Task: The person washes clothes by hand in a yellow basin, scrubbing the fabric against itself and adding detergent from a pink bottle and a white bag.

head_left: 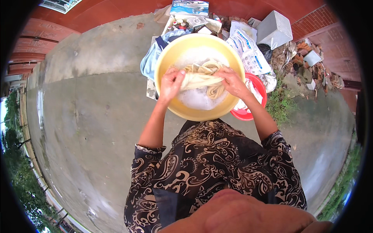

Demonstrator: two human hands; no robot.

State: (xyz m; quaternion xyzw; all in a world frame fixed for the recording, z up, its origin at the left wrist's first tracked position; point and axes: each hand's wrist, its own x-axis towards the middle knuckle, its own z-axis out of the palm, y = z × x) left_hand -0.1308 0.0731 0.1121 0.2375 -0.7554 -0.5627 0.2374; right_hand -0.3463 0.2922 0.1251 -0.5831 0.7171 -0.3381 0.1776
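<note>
A wet cream-coloured cloth [200, 80] is stretched between my two hands, above a round yellow basin [167, 54]. My left hand [171, 82] is closed around its left end, thumb on top. At the other end my right hand [232, 80] grips the cloth, with the fingers partly hidden behind it. More of the cream fabric hangs in twisted folds [215, 91] below and behind the stretched part. Whitish, sudsy water [194, 100] fills the basin's bottom. Whether the folds belong to the same piece I cannot make out.
Right of the basin stands a red basin [261, 87] with white cloth in it. Light blue clothing [149, 64] lies at the left. Behind are bottles [179, 25], a blue-and-white box [189, 7], a white printed bag [248, 50], a grey block [275, 29] and rubble [307, 58].
</note>
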